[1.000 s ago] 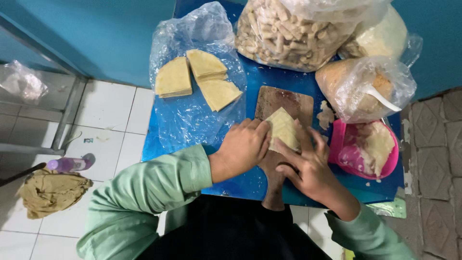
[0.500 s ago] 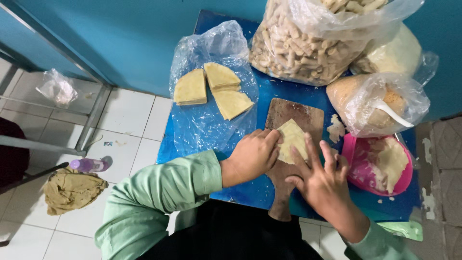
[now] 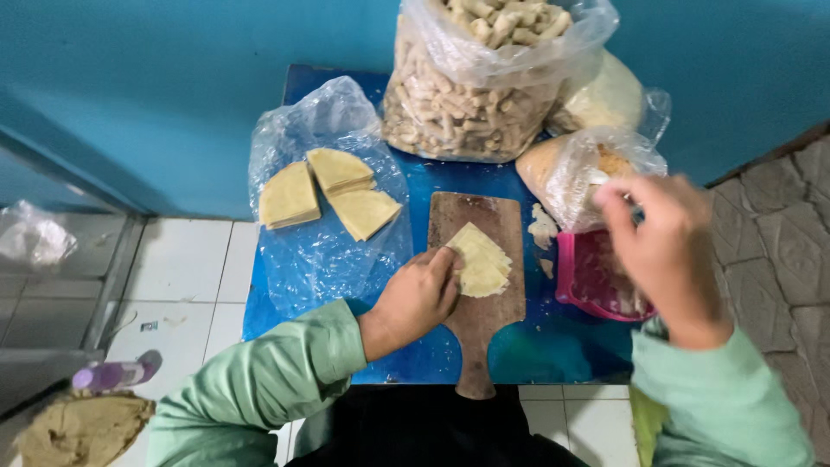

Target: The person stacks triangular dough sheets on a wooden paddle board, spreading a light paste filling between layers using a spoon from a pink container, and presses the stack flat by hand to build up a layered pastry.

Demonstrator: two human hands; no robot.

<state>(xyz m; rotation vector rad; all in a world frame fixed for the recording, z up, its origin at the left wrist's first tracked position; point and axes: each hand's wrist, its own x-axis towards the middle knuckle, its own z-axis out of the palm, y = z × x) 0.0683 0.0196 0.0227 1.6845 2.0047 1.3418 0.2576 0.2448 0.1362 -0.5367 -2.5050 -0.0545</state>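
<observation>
Blue table (image 3: 536, 346) against blue wall, left hand (image 3: 419, 298) flat on wrapper (image 3: 480, 259), right hand (image 3: 661, 246) open above.

I see a worn, matt wooden cutting board (image 3: 477, 320) carrying soft, pale, floury-looking dough wedges (image 3: 481, 262), dull and slightly creased. My tabletop (image 3: 553, 346) is covered in glossy blue plastic that throws back light. Thin, crinkled clear plastic sheeting (image 3: 320, 251) lies beside the board, shiny at its folds. The big bag (image 3: 484, 78) is the same filmy clear plastic, over dry, rough beige sticks. The pink tub (image 3: 575, 290) looks smooth plastic. My sleeves (image 3: 259, 389) are soft matt green cloth.
</observation>
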